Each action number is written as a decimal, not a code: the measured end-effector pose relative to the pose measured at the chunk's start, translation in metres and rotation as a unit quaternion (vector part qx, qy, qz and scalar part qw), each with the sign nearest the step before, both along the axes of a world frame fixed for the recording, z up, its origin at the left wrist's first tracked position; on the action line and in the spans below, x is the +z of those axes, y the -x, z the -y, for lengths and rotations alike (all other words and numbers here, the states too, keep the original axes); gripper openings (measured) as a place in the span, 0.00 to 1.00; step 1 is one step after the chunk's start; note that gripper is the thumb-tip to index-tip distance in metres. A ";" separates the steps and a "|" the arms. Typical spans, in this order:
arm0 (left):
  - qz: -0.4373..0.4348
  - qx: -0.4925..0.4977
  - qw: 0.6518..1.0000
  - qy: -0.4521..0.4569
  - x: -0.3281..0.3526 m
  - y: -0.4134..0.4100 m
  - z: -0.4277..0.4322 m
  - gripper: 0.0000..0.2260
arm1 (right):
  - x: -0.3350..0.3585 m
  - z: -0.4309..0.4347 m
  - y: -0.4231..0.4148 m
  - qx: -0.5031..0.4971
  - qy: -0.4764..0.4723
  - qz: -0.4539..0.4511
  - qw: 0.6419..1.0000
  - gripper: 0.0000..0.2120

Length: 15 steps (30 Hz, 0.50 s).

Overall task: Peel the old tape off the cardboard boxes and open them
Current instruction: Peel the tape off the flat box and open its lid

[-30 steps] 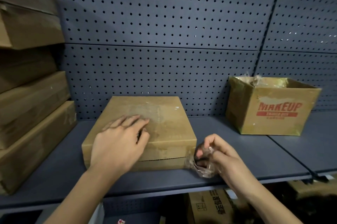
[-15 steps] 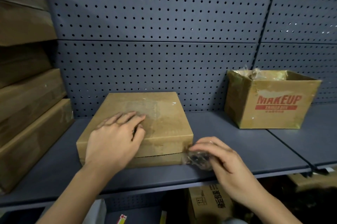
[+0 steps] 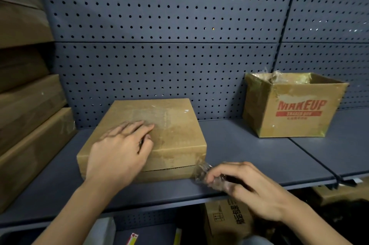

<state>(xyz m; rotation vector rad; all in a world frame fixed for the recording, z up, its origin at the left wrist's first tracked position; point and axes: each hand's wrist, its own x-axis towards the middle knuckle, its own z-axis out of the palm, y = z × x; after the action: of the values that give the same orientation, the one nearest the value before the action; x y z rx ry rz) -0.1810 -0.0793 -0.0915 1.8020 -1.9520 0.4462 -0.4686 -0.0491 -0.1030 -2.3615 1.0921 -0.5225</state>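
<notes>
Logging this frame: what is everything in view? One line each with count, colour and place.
flat box: one, brown, shelf centre, closed
tape: one crumpled strip, clear, at the flat box's front right corner
MAKEUP box: one, brown with red print, shelf right, open
stacked boxes: several, brown, shelf left
lower box: one, brown with black print, below the shelf
shelf: one, blue-grey
pegboard: several panels, blue-grey, behind the shelf
left hand: rests flat on the flat box
right hand: grips the tape

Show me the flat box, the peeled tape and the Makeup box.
flat box [image 3: 175,131]: head view, bare lid top
peeled tape [image 3: 200,172]: head view, crumpled end at box corner
Makeup box [image 3: 299,124]: head view, printed front wall
</notes>
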 end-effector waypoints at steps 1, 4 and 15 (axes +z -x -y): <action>-0.001 -0.001 1.000 0.003 0.000 0.000 0.000 0.24 | 0.001 0.000 0.001 0.001 -0.024 0.013 1.000 0.18; -0.004 0.000 1.000 0.002 -0.001 -0.001 0.000 0.23 | -0.002 0.004 0.001 -0.023 -0.042 0.045 0.998 0.12; -0.022 0.004 1.000 -0.020 0.000 -0.004 0.001 0.24 | -0.018 0.013 0.010 -0.157 -0.002 0.179 0.971 0.06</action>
<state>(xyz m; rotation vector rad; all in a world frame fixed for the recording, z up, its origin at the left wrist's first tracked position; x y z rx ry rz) -0.1775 -0.0805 -0.0917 1.8284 -1.9386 0.3700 -0.4787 -0.0621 -0.1206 -1.9904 1.2914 -1.0123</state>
